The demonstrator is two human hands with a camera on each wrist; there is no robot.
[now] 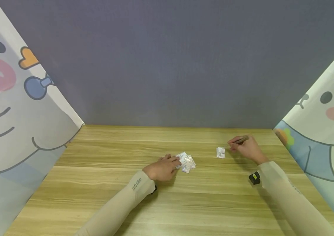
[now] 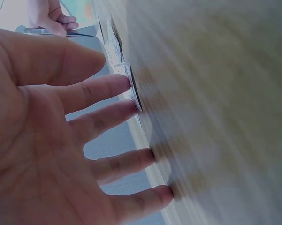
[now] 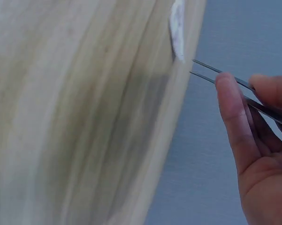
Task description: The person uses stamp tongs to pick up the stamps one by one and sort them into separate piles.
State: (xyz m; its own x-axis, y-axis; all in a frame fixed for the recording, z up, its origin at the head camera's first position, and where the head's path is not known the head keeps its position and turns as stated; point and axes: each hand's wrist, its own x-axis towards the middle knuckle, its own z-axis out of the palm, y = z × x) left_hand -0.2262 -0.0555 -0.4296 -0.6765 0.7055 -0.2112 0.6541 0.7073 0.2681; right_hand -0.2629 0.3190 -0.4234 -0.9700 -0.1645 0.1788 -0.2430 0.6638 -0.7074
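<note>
My left hand (image 1: 163,167) rests with spread, nearly straight fingers at the left edge of a loose pile of small white packets (image 1: 186,163). In the left wrist view its index and middle fingertips touch the edge of the packets (image 2: 116,54), and the other fingertips meet the table. My right hand (image 1: 247,149) pinches a pair of tweezers (image 3: 267,110) between thumb and fingers. The two tweezer tips stand slightly apart with nothing between them. Just left of the tips lies a separate white packet (image 1: 220,152), flat on the table, its print too small to read.
The wooden table (image 1: 111,200) ends at a grey panel (image 1: 167,65) behind. Cartoon-printed panels (image 1: 5,131) (image 1: 329,131) flank it left and right. A small black device (image 1: 254,178) with a yellow mark sits by the right wrist.
</note>
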